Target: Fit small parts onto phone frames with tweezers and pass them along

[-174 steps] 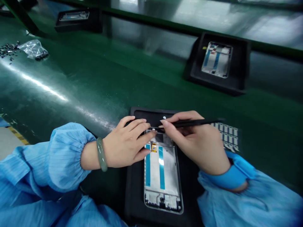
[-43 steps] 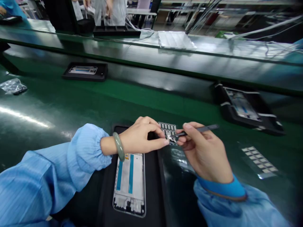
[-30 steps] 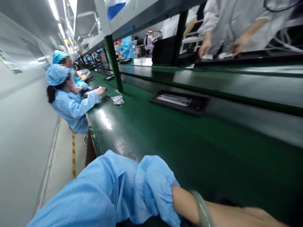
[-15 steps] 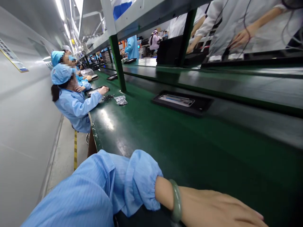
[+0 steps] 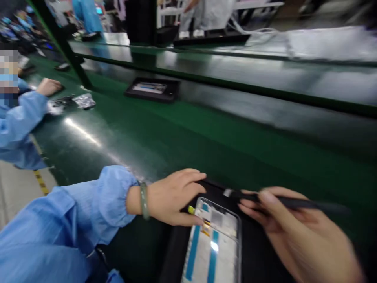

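Note:
An opened phone frame (image 5: 225,251) lies on a black tray (image 5: 173,251) in front of me. It is silvery, with blue strips and a small orange flex piece near its upper part. My left hand (image 5: 172,196), with a green bangle at the wrist, reaches over the tray's upper left. Its fingers are stretched out and its thumb touches the phone frame's left edge. To the right of the frame, my right hand (image 5: 303,228) is closed round a slim black pen-shaped tool (image 5: 297,202) with a pale tip. That tip points left, above the frame's top end; blur hides its exact kind.
Another black tray (image 5: 173,92) with a phone frame sits farther back on the green table (image 5: 132,137). A clear plastic bag (image 5: 85,101) lies near a co-worker's arm (image 5: 26,108) at left. A green post (image 5: 63,51) rises behind it.
The view has swung right and down. The phone frame, its tray and my right hand with the black tool have come into view. My left hand is now at the phone frame.

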Demonstrator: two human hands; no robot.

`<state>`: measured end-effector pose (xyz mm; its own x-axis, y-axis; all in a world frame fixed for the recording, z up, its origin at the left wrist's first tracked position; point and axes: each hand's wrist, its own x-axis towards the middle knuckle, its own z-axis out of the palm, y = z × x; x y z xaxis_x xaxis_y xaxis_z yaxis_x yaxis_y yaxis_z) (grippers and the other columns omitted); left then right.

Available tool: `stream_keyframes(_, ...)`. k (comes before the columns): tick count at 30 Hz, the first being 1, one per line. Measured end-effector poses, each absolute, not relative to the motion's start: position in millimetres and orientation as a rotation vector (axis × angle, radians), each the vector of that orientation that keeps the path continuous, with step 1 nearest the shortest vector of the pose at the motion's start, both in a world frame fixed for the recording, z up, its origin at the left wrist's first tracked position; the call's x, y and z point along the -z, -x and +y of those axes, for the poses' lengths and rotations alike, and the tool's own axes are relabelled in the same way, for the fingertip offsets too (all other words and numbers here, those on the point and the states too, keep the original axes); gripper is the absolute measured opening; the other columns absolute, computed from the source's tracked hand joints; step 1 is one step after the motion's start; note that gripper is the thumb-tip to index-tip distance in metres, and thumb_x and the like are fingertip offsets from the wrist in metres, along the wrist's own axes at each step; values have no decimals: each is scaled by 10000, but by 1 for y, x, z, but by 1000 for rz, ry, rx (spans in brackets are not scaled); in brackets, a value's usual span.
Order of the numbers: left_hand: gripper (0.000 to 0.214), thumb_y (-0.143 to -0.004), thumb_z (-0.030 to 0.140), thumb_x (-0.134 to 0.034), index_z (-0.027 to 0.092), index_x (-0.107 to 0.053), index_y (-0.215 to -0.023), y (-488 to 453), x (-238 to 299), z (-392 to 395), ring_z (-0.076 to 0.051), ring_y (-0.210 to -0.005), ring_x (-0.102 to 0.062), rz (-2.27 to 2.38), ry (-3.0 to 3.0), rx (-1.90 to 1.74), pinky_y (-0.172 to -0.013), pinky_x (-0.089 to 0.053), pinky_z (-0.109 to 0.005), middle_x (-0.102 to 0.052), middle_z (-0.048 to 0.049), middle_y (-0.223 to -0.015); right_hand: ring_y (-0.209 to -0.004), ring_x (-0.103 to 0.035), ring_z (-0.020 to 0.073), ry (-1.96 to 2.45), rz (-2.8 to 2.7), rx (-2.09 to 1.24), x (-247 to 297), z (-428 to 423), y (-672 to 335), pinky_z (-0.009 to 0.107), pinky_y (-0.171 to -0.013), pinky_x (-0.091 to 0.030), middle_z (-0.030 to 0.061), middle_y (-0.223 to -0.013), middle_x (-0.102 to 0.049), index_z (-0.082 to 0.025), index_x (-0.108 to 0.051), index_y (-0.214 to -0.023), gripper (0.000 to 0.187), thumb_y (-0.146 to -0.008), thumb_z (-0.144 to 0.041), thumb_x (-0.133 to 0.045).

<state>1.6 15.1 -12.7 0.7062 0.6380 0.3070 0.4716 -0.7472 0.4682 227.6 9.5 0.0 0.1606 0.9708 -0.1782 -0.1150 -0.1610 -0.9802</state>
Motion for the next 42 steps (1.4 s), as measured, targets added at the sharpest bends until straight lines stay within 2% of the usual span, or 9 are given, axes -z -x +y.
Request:
stream_keyframes(2, 540, -836, 481, -570, 31, -514, -1129, 2, 12, 11, -299, -1348, -278, 847, -2490, -664, -1099, -283, -481, -403, -267, -1355, -582, -661, 164, 1367, -850, -1265, -3, 5, -225, 223, -573, -580, 44, -708, -676, -198, -617, -771, 318, -605, -365, -832)
stream_keyframes(5, 479, -852, 445, -571, 54, -517, -1124, 4, 6, 5, -295, -1363, -247, 849, -2456, -620, -1100, -280, -467, -388, -244, -1377, -564, -665, 166, 1410, -919, -1208, -3, 0, -218, 224, -556, -588, 6, -641, -652, -186, -604, -780, 309, -636, -357, -817)
stream_keyframes(10, 235, -926, 351, -490, 186, -567, -1074, 4, -1, 2, -239, -1317, -343, 788, -2523, -487, -1132, -132, -514, -536, -80, -1282, -564, -676, 182, 1533, -1098, -1059, -3, -14, -218, 255, -536, -590, -1, -624, -660, -194, -597, -788, 289, -693, -405, -769)
stream_keyframes(12, 203, -940, 336, -468, 202, -589, -1033, 4, -2, 2, -225, -1275, -401, 775, -2522, -451, -1131, -103, -523, -576, -56, -1223, -550, -673, 187, 1596, -1163, -991, -6, -19, -217, 264, -519, -583, 0, -609, -662, -206, -599, -769, 275, -711, -430, -747)
stream_keyframes(18, 201, -936, 325, -473, 188, -619, -952, 4, -4, 1, -222, -1199, -471, 817, -2507, -462, -1123, -137, -520, -596, -77, -1154, -573, -667, 185, 1693, -1375, -879, -15, -23, -208, 273, -532, -564, -3, -593, -648, -242, -614, -730, 225, -757, -451, -694)
stream_keyframes(42, 209, -936, 340, -470, 185, -603, -978, 4, -3, 1, -229, -1188, -473, 818, -2501, -452, -1092, -224, -509, -552, -104, -1172, -575, -642, 186, 1631, -1547, -765, -7, -21, -210, 302, -519, -527, 2, -627, -631, -263, -629, -724, 193, -800, -438, -652)
